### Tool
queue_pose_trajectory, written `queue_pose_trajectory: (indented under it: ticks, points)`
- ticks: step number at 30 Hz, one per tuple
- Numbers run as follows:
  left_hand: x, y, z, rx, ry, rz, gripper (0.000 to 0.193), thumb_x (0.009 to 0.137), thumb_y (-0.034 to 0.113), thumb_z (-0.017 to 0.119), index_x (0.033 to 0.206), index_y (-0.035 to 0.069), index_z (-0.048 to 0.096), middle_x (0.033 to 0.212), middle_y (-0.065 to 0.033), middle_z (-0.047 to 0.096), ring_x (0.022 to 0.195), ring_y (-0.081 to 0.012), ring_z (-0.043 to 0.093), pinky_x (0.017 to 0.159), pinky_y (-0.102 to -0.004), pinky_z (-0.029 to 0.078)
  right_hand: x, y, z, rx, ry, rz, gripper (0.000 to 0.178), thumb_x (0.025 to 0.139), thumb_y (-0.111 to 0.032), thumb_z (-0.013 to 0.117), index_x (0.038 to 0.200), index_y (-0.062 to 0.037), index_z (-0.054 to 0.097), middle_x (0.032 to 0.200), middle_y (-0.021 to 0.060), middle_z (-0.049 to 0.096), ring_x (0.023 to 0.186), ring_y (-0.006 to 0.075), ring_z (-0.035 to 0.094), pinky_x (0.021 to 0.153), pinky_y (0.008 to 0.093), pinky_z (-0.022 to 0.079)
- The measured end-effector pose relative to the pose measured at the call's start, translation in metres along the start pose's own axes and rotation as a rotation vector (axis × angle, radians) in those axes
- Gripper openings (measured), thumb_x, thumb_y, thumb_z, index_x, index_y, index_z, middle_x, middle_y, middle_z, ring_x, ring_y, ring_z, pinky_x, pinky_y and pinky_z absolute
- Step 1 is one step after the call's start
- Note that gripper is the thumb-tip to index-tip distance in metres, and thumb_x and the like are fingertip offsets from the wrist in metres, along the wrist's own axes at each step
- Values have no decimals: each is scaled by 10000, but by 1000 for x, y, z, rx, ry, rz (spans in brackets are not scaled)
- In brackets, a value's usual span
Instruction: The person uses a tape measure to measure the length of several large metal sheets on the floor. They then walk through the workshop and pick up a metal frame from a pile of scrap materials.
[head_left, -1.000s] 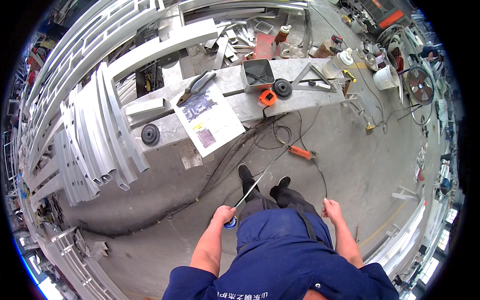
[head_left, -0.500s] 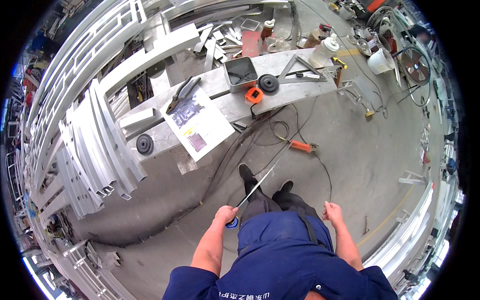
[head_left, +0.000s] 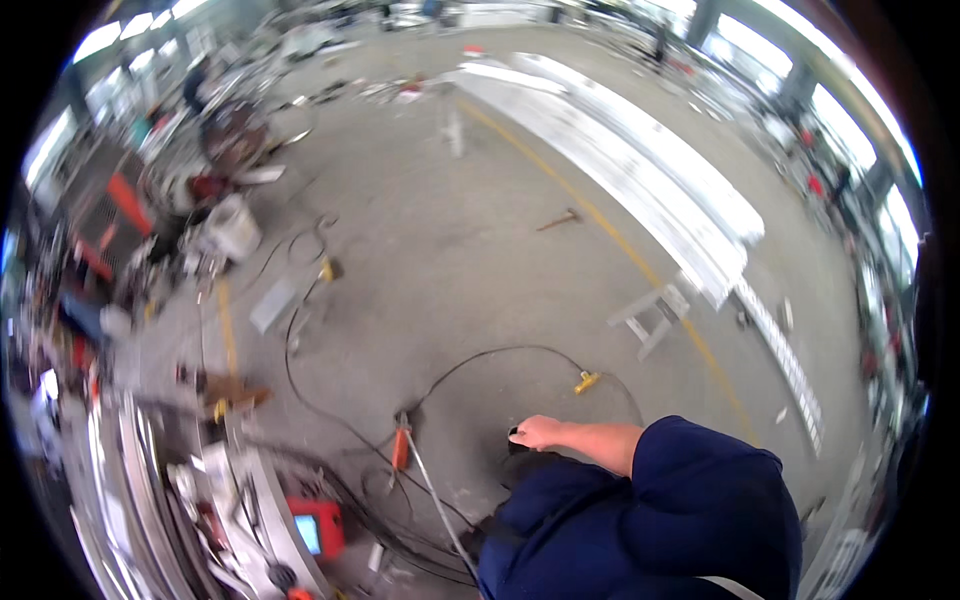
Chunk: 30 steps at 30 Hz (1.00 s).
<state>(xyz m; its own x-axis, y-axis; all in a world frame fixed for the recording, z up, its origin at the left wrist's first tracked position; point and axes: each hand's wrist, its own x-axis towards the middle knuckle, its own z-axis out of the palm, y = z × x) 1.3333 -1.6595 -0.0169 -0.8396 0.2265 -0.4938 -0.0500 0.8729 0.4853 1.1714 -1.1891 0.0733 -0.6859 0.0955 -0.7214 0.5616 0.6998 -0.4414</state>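
Observation:
My right hand (head_left: 538,432) is held out over the floor with its fingers curled. A small dark patch shows at the fingertips, over a dark shoe, and I cannot make out whether it is something held. My left hand is out of view. A long thin silver rod (head_left: 432,492) slants from my body at the lower edge toward an orange corded tool (head_left: 401,450) on the floor. The rod's near end is hidden. A black cable (head_left: 480,356) loops across the floor between that tool and a yellow fitting (head_left: 586,382).
Long white metal profiles (head_left: 620,150) lie along the right, beside a low metal stand (head_left: 650,318). A hammer (head_left: 558,220) lies mid-floor. At left are a white bucket (head_left: 233,228) and a cable reel (head_left: 233,135). A red device with a screen (head_left: 328,530) is near the bench (head_left: 275,490).
My view has swung far to the right, away from the bench. My left hand, which held the rod and a blue round piece, has left the picture. The picture is blurred.

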Motion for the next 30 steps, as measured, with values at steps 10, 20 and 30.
queue_pose_trajectory:
  ticks: [10,20,30]
  points:
    - [229,195,-70,300,-255,258,451,937,371,490,733,4,655,699,-200,639,650,-342,600,615,-450,456,-41,239,-99,538,363,561,475,876,-430,479,900,4,669,782,149,680,651,279,668,680,403,538]
    - [396,392,-84,284,-374,223,442,937,390,528,780,-3,657,680,-150,631,638,-200,548,591,-398,437,-37,319,-72,1034,433,790,434,873,-404,512,845,5,656,657,100,655,545,204,643,521,339,548]
    - [562,657,-76,276,-620,332,484,898,441,573,762,-15,661,596,-58,576,587,-132,501,586,-347,433,-4,328,-187,1135,362,978,400,856,-375,501,823,-5,648,677,126,658,559,224,647,517,346,544]
